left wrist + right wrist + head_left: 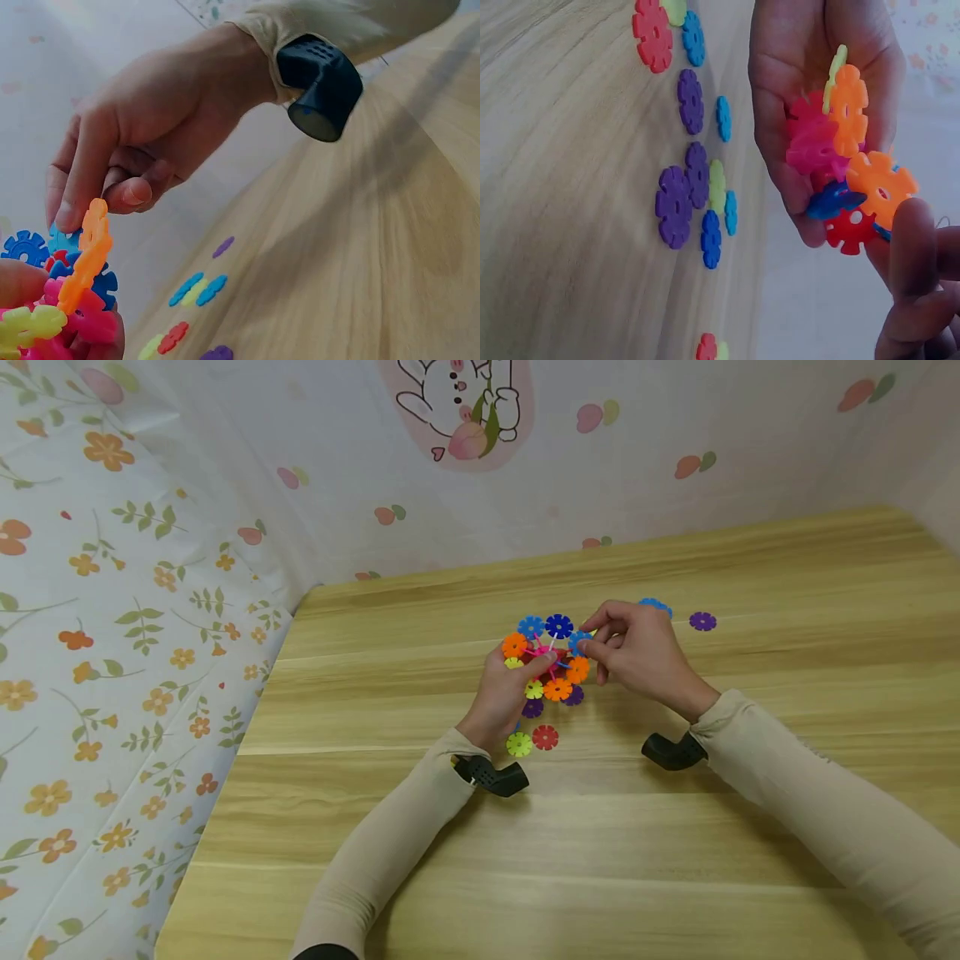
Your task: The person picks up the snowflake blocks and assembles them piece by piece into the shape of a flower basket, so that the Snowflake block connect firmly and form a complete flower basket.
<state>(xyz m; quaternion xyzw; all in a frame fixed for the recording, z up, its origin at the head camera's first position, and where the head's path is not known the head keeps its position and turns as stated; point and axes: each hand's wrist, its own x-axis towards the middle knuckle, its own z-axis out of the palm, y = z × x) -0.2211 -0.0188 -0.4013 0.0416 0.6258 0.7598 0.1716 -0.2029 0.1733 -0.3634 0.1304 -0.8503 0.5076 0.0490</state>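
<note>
Well inside table edges, disc cluster.

A light wood-grain tabletop, streaked yellow and brown, spreads below. Along its left edge hangs a white sheet printed with orange flowers and green leaf sprigs. Behind the far edge, a pale backdrop carries scattered fruit motifs and a cartoon rabbit with a peach.
</note>
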